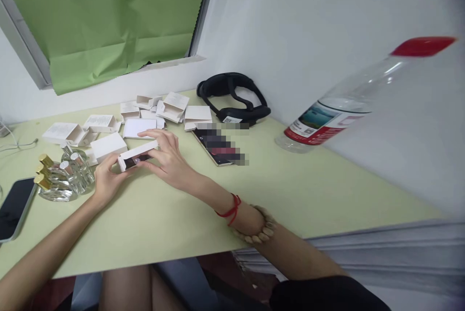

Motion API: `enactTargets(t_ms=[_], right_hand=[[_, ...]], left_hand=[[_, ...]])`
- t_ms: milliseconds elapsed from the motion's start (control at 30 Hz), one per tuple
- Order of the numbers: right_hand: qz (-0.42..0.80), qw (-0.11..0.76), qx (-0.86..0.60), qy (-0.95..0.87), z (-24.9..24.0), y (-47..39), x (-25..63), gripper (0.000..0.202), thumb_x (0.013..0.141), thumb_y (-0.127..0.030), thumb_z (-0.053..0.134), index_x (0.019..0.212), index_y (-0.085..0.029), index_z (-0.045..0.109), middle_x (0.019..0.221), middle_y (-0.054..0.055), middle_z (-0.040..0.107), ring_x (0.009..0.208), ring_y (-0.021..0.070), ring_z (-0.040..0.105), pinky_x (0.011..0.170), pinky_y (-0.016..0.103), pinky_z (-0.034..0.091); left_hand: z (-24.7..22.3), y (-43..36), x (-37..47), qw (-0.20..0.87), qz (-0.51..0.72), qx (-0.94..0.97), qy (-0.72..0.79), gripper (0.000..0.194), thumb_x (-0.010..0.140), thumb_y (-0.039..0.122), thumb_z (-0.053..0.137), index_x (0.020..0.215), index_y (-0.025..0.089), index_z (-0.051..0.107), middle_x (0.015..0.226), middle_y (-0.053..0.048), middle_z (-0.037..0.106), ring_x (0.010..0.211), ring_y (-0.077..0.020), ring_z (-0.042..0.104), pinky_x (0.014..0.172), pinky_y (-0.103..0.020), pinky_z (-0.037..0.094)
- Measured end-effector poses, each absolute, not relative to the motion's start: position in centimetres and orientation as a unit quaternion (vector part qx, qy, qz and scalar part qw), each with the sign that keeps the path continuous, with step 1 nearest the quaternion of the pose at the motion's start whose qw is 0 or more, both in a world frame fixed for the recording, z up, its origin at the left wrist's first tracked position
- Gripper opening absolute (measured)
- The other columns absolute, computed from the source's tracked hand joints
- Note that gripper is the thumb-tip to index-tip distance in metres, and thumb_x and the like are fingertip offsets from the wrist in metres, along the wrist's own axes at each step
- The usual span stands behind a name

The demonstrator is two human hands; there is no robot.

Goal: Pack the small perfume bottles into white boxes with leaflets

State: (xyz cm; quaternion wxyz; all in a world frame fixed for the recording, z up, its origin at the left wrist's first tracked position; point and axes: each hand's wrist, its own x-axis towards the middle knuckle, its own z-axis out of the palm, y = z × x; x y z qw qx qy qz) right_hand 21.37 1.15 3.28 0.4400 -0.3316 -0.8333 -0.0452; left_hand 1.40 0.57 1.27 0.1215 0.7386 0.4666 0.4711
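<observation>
Hands both on one small white box (139, 151): left hand (107, 180) gripping its left end, right hand (166, 157) holding the right end, fingers over the top edge, thumb below. Box tilted, dark opening along the near side; contact with the bench (308, 190) hard to tell. Location: just right of the clustered glass bottles (74, 175) with gold and silver caps, in front of loose white cartons (108, 146), several open-ended. Right wrist: red string (233, 210) plus beaded bracelet (268, 229). Right of the cartons: dark phone-like device (215, 144), partly pixelated, black headset (236, 113) behind. Farther right: clear plastic bottle (323, 112), red cap, some label print unreadable. Far left: phone (16, 208), screen dark, near the glass bottles. Back: green sheet (109, 20) over the window area, near the white wall (327, 6).
</observation>
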Motion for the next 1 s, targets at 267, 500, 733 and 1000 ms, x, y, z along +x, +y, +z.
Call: enactTargets(t_ms=[267, 500, 733, 1000], right_hand=[[-0.067, 0.586, -0.283, -0.756, 3.99, 0.70, 21.42, 0.022, 0.092, -0.042, 0.057, 0.088, -0.025, 0.069, 0.109, 0.005, 0.072, 0.104, 0.0209, 0.063, 0.091, 0.040, 0.048], [-0.001, 0.682, -0.215, -0.699, 4.13, 0.53, 20.96, 0.003, 0.085, -0.025, 0.069, 0.089, -0.024, 0.068, 0.078, 0.000, 0.075, 0.075, 0.0156, 0.069, 0.069, 0.032, 0.057], [0.055, 0.653, -0.274, -0.703, 4.15, 0.41, 20.91, 0.011, 0.088, -0.023, 0.064, 0.093, -0.026, 0.073, 0.086, 0.001, 0.076, 0.077, 0.0153, 0.070, 0.066, 0.031, 0.059], [0.057, 0.668, -0.250, -0.698, 3.83, 0.29, 20.50, 0.005, 0.083, -0.019, 0.069, 0.085, -0.021, 0.073, 0.085, 0.003, 0.078, 0.077, 0.0152, 0.072, 0.056, 0.024, 0.058]], left_hand=[[1.39, 0.81, 1.40, 0.158, 0.478, 0.711, 0.491, 0.032, 0.071, 0.043, 0.074, 0.089, 0.017, 0.069, 0.084, -0.002, 0.071, 0.076, -0.0167, 0.063, 0.072, -0.028, 0.050], [1.75, 0.71, 1.75, 0.179, 0.480, 0.683, 0.521, 0.035, 0.073, 0.045, 0.072, 0.092, 0.017, 0.067, 0.084, -0.003, 0.071, 0.070, -0.0139, 0.061, 0.067, -0.026, 0.051], [1.40, 0.65, 1.49, 0.145, 0.468, 0.706, 0.512, 0.033, 0.072, 0.043, 0.074, 0.090, 0.017, 0.067, 0.082, -0.002, 0.071, 0.070, -0.0143, 0.061, 0.067, -0.026, 0.052], [1.15, 0.60, 1.49, 0.136, 0.469, 0.712, 0.504, 0.036, 0.072, 0.047, 0.073, 0.091, 0.017, 0.067, 0.084, -0.003, 0.071, 0.072, -0.0156, 0.061, 0.068, -0.027, 0.052]])
